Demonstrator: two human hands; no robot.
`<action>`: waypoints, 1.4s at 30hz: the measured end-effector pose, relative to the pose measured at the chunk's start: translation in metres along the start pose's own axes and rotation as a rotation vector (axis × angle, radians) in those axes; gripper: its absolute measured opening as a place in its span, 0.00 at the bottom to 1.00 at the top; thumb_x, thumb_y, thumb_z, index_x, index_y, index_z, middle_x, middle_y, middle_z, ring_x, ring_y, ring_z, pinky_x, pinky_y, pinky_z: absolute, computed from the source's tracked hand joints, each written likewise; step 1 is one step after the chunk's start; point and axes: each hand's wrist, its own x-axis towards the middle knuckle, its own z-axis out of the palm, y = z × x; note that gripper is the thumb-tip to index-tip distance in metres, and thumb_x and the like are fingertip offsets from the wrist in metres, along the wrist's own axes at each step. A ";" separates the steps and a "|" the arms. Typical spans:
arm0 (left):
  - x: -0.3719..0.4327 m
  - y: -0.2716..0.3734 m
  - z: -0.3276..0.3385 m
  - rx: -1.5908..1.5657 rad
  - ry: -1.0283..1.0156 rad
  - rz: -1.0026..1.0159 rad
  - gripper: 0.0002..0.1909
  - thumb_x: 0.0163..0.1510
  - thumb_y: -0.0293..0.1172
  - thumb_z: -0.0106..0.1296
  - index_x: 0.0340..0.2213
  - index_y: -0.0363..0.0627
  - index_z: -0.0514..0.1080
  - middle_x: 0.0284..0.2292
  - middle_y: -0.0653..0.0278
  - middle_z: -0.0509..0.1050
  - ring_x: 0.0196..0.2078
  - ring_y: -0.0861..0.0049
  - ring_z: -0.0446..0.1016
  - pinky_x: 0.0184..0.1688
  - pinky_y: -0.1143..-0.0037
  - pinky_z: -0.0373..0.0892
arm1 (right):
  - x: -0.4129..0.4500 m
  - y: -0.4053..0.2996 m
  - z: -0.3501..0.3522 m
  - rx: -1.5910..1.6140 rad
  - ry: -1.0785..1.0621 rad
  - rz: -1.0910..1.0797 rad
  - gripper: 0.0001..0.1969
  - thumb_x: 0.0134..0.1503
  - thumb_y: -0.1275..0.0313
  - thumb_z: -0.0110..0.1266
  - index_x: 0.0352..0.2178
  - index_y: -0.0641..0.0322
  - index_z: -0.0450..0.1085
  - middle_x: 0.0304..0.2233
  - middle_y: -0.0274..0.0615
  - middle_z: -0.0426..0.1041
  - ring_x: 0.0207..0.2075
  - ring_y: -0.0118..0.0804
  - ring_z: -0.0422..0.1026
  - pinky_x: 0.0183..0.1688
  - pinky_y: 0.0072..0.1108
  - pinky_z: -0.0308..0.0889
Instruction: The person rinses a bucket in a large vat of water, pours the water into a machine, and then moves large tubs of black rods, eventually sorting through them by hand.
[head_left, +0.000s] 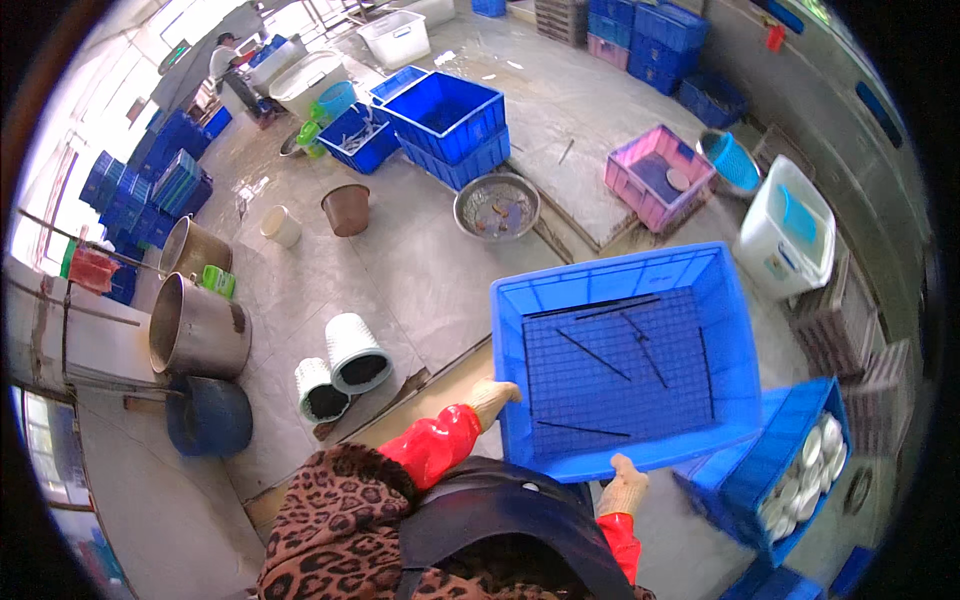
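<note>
A large blue plastic crate (615, 375) is held up in front of me, its inside facing the camera. Several thin dark sticks lie on its gridded bottom. My left hand (493, 401), in a pale knitted glove below a red sleeve, grips the crate's left wall. On the near rim, towards the right, my right hand (624, 484) holds on in the same kind of glove. To the right of the held crate stands another blue crate (814, 405) filled with pale, rounded objects.
A metal basin (496, 206), a pink crate (660, 180) and a white tub (787, 225) stand beyond the crate. Two white baskets (356, 352) and large metal pots (199, 326) are at left. A person (229, 67) works far off beside stacked blue crates (457, 112).
</note>
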 end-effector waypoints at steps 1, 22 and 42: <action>0.004 0.006 0.000 -0.033 0.050 0.006 0.12 0.33 0.23 0.45 0.26 0.33 0.66 0.23 0.58 0.68 0.24 0.73 0.67 0.29 0.78 0.64 | 0.011 -0.005 0.008 -0.149 -0.024 -0.083 0.07 0.32 0.75 0.49 0.12 0.70 0.60 0.15 0.33 0.58 0.17 0.25 0.55 0.23 0.18 0.57; 0.055 0.094 -0.009 -1.188 0.366 -0.130 0.11 0.34 0.19 0.40 0.26 0.33 0.59 0.28 0.54 0.64 0.33 0.60 0.63 0.42 0.64 0.60 | 0.118 -0.185 0.305 -1.062 -0.799 -0.417 0.19 0.32 0.67 0.44 0.28 0.67 0.65 0.25 0.53 0.68 0.30 0.46 0.68 0.34 0.25 0.62; 0.297 0.284 -0.040 -1.492 0.695 0.045 0.15 0.37 0.30 0.45 0.31 0.41 0.60 0.33 0.57 0.63 0.32 0.64 0.63 0.32 0.62 0.64 | 0.281 -0.230 0.349 -0.262 -0.800 0.220 0.04 0.45 0.74 0.43 0.18 0.57 0.59 0.15 0.26 0.54 0.16 0.18 0.56 0.16 0.11 0.52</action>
